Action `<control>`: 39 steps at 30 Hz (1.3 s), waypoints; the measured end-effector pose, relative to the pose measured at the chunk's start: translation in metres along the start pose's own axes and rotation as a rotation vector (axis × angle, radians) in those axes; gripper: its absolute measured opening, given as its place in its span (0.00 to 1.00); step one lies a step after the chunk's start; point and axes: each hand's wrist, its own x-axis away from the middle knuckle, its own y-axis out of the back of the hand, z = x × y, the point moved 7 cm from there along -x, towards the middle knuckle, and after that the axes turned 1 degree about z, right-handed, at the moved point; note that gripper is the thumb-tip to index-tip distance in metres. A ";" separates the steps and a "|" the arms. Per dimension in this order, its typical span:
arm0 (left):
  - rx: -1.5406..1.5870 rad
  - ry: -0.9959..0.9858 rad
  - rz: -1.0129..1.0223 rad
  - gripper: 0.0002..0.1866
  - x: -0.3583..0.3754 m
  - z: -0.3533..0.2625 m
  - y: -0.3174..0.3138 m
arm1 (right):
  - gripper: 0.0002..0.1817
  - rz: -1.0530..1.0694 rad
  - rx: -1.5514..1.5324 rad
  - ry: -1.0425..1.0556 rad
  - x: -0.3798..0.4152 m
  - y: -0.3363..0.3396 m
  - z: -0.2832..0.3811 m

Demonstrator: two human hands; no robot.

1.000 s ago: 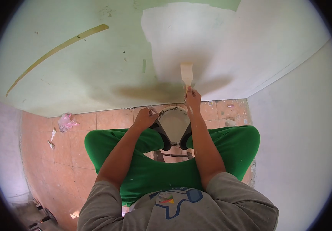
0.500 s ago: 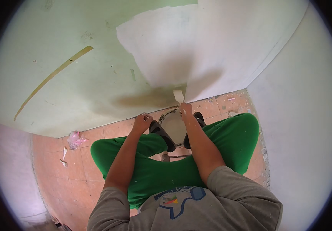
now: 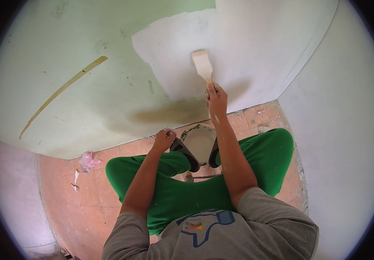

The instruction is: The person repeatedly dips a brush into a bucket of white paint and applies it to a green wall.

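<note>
My right hand (image 3: 216,96) is closed around the handle of a wide paintbrush (image 3: 202,65). The brush's bristle end points up against the white-coated part of the wall (image 3: 176,47). My left hand (image 3: 165,138) has its fingers curled together near my left knee, beside the wall's base; whether something small is in them is hidden. Between my feet stands a round bucket (image 3: 199,145) with pale paint inside and dark smears on its rim. The wall left of the white patch is green (image 3: 87,104).
A strip of yellowish tape (image 3: 63,89) runs across the green wall. On the tiled floor (image 3: 83,190) at left lie a pink plastic bag (image 3: 89,161) and small white utensils (image 3: 76,177). Bits of debris lie along the right-hand wall base. Dark sandals (image 3: 187,156) flank the bucket.
My right hand has risen with the brush from the wall's bottom edge to higher on the white area. My left hand has barely shifted. More of the bucket shows.
</note>
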 end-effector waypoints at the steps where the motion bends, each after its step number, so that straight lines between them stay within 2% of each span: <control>1: -0.015 -0.028 -0.002 0.12 0.000 -0.003 0.000 | 0.11 0.016 -0.051 0.064 0.003 -0.004 0.017; 5: 0.021 0.008 0.010 0.12 0.001 0.001 -0.002 | 0.11 0.057 -0.058 0.055 0.010 -0.015 0.051; 11: 0.049 0.043 0.026 0.13 0.004 0.013 -0.003 | 0.16 0.013 -0.128 -0.023 0.012 -0.015 0.040; 13: 0.284 0.097 0.022 0.12 0.002 0.015 -0.005 | 0.19 0.052 -0.069 0.056 0.012 -0.016 0.044; 14: 0.284 0.091 0.020 0.12 0.003 0.014 -0.003 | 0.19 0.054 -0.069 0.062 0.012 -0.019 0.043; 16: 0.279 0.116 0.052 0.11 0.001 0.011 -0.002 | 0.20 0.000 0.022 0.256 0.011 -0.019 0.050; 17: 0.282 0.092 0.048 0.11 0.000 0.007 -0.001 | 0.20 0.006 0.024 0.280 0.007 -0.020 0.050; 19: 0.300 0.067 0.033 0.11 0.001 0.010 -0.003 | 0.18 -0.074 0.429 0.518 0.002 -0.020 0.065; 20: 0.308 0.043 0.030 0.11 0.000 0.008 -0.003 | 0.18 -0.071 0.433 0.544 -0.002 -0.024 0.074; 22: 0.248 0.012 0.065 0.12 -0.001 0.002 -0.005 | 0.21 -0.110 0.550 0.721 -0.002 -0.038 0.098; 25: 0.198 0.031 0.086 0.11 -0.001 0.003 -0.009 | 0.19 -0.206 0.689 0.852 -0.025 -0.053 0.111; 26: 0.197 0.019 0.084 0.11 0.000 0.003 -0.009 | 0.19 -0.209 0.687 0.863 -0.036 -0.054 0.108; 28: 0.171 0.076 0.116 0.11 0.001 0.010 -0.013 | 0.17 -0.166 0.882 0.885 -0.060 -0.057 0.092; 32: 0.205 0.095 0.102 0.11 0.004 0.008 -0.006 | 0.19 -0.169 1.041 0.855 -0.039 -0.034 0.082; 33: 0.208 0.096 0.103 0.11 0.003 0.005 -0.004 | 0.20 -0.112 1.147 0.704 -0.032 -0.030 0.086; 34: 0.225 0.106 0.107 0.11 0.002 0.003 -0.003 | 0.20 -0.054 1.246 0.548 -0.026 -0.029 0.092; 38: 0.219 0.117 0.104 0.11 0.001 0.011 -0.008 | 0.20 -0.116 1.236 0.543 0.001 -0.042 0.153; 39: 0.214 0.118 0.108 0.11 0.001 0.010 -0.009 | 0.20 -0.143 1.150 0.644 0.003 -0.052 0.171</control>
